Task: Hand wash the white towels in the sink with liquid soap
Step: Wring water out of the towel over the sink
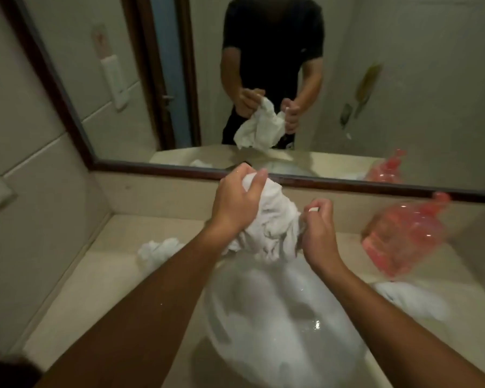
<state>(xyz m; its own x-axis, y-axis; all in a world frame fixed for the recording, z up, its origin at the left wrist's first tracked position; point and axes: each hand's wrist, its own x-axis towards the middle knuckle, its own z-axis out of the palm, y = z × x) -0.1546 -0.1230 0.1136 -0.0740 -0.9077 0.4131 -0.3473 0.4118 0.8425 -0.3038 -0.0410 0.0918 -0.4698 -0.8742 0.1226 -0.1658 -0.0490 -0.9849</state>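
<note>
Tightly hemmed in at the back: found the mirror frame (151, 168) running just behind the raised hands, and a tiled wall (25, 191) closing the left side of the desk (101, 289). Found more open room toward the near edge, over the sink (219, 317), brimming with white foam (277, 317). Held a white towel (275, 219) above its far rim with both hands, lower folds hanging down toward the suds. Curled the left hand (237, 203) round the towel's top bunch, wrist high, forearm slanting up from lower left. Pinched a side fold with the right hand (318, 233), lower and just beside, fingers clenched on cloth. Saw a second towel (157, 250) crumpled on the desk left of the sink, a third towel (412, 299) at its right rim, and a blurred pink bottle (401, 233) beyond that, near the mirror frame.
</note>
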